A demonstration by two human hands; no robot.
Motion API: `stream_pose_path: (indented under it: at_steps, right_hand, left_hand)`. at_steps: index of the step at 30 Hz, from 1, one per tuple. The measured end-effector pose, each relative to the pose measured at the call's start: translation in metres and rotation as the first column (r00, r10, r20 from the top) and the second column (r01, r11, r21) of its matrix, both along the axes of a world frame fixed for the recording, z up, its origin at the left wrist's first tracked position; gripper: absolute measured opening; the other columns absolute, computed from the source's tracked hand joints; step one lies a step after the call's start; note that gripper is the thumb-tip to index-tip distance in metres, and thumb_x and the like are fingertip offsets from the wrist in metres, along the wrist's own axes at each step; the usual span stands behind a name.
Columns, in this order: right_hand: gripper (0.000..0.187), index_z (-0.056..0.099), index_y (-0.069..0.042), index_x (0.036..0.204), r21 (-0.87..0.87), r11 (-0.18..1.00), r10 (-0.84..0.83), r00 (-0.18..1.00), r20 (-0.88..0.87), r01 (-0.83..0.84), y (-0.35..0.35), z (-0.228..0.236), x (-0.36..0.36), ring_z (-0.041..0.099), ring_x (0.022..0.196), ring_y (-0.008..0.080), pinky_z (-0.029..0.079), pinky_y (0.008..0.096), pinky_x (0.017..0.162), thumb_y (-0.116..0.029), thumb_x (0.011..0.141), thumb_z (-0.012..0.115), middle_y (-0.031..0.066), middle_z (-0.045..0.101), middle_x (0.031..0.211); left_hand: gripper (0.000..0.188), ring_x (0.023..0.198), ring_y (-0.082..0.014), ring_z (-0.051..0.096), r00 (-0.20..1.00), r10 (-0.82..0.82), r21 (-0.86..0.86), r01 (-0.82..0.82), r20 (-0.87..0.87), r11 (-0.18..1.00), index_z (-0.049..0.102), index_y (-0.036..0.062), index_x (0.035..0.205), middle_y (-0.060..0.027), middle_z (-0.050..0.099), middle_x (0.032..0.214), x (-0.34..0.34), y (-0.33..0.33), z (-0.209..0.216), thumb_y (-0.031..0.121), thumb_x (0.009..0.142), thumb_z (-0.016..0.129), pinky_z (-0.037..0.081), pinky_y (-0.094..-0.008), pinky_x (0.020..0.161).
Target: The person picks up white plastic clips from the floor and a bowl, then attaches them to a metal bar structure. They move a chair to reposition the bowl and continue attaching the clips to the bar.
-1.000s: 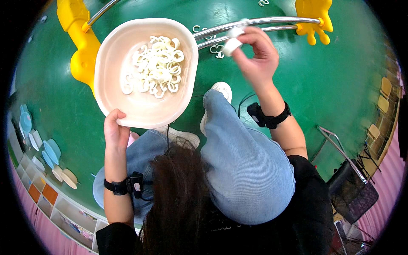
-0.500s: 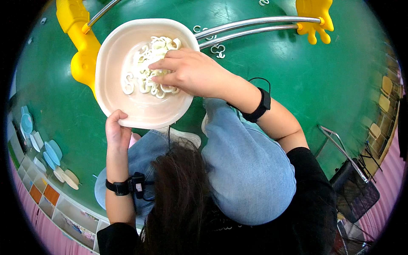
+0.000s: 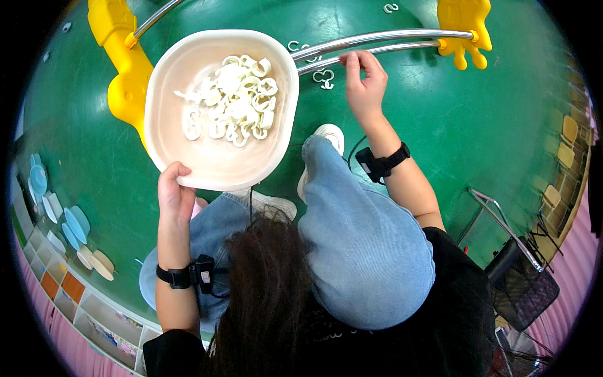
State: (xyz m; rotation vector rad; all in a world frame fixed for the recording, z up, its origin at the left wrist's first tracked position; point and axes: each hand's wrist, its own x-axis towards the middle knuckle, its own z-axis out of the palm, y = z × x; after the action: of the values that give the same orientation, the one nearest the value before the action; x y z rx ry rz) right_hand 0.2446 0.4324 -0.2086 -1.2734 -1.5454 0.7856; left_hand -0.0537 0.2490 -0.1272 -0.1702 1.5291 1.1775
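Note:
My left hand (image 3: 176,191) grips the near-left rim of a cream, rounded-square plastic basin (image 3: 169,151), thumb over the edge. The basin is tilted so its inside shows. In it lies a loose pile of white curved plastic hooks (image 3: 235,100), some S-shaped and some like open rings. Right of the basin, my right hand (image 3: 367,88) is closed, thumb and fingertips drawn together beside the lower metal rail (image 3: 402,44); what they hold, if anything, is hidden. More white hooks (image 3: 323,76) lie on the green floor left of this hand, partly behind the rails.
Yellow plastic supports (image 3: 122,81) carry the metal rails at the far left and far right. Another white hook (image 3: 391,8) lies beyond the rails. Blue and white basins (image 3: 77,221) stand along the left beside shelving (image 3: 94,314). A black mesh chair (image 3: 524,283) is at the right.
My right hand has left the pile in the basin and moved right to the metal rails, its fingers closing together. My left hand keeps hold of the basin, which has shifted slightly right.

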Motion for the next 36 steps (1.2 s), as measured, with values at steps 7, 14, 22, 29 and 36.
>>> stream_pose_path:
  at_steps: [7,14,22,29,36]
  right_hand:
    - [0.072,0.030,-0.013,0.136,-0.496,0.834,0.552,0.362,0.751,-0.241,-0.033,-0.097,0.033,0.029,0.127,0.0358,0.031,0.0500,0.100,-0.029,0.075,0.064,0.0158,0.031,0.138]
    - [0.084,0.014,-0.013,0.142,-0.507,0.817,0.557,0.147,0.817,-0.276,-0.014,-0.139,0.000,0.008,0.136,0.0331,0.009,0.0575,0.105,-0.043,0.077,0.060,0.0156,0.010,0.147]
    - [0.097,0.008,-0.028,0.143,-0.401,0.814,0.524,0.233,0.819,-0.420,0.006,-0.156,-0.001,0.004,0.136,0.0342,0.012,0.0661,0.100,-0.048,0.069,0.067,0.0052,0.006,0.149]
    - [0.084,0.013,-0.036,0.141,-0.396,0.797,0.513,0.167,0.842,-0.456,0.020,-0.152,-0.015,0.007,0.136,0.0337,0.013,0.0663,0.100,-0.050,0.074,0.062,0.0012,0.007,0.149]
    - [0.062,0.034,-0.025,0.134,-0.438,0.801,0.536,0.163,0.828,-0.409,0.023,-0.146,-0.024,0.019,0.133,0.0333,0.028,0.0636,0.096,-0.022,0.079,0.061,0.0006,0.012,0.148]
  left_hand:
    - [0.054,0.102,-0.0289,0.053,1.000,-0.002,-0.026,0.002,-0.019,1.000,0.039,-0.0059,0.119,-0.0154,0.052,0.113,-0.002,0.000,0.000,0.000,0.066,0.045,0.045,-0.0407,0.090]
    - [0.048,0.098,-0.0276,0.054,0.999,0.023,-0.053,-0.024,-0.024,0.998,0.043,-0.0074,0.113,-0.0161,0.054,0.108,0.001,0.006,0.008,-0.001,0.066,0.045,0.046,-0.0382,0.087]
    - [0.052,0.103,-0.0295,0.053,1.000,0.016,-0.035,-0.017,-0.026,0.999,0.040,-0.0071,0.117,-0.0170,0.052,0.112,0.003,0.008,0.011,-0.001,0.066,0.045,0.045,-0.0404,0.089]
    - [0.051,0.102,-0.0281,0.055,0.999,0.041,-0.008,-0.041,-0.020,0.999,0.040,-0.0049,0.118,-0.0150,0.053,0.113,0.005,0.005,0.007,-0.001,0.067,0.045,0.048,-0.0396,0.087]
    - [0.049,0.102,-0.0266,0.055,0.998,0.066,0.026,-0.065,-0.018,0.998,0.042,-0.0054,0.116,-0.0145,0.053,0.112,0.005,0.003,0.008,-0.003,0.067,0.046,0.048,-0.0374,0.087]
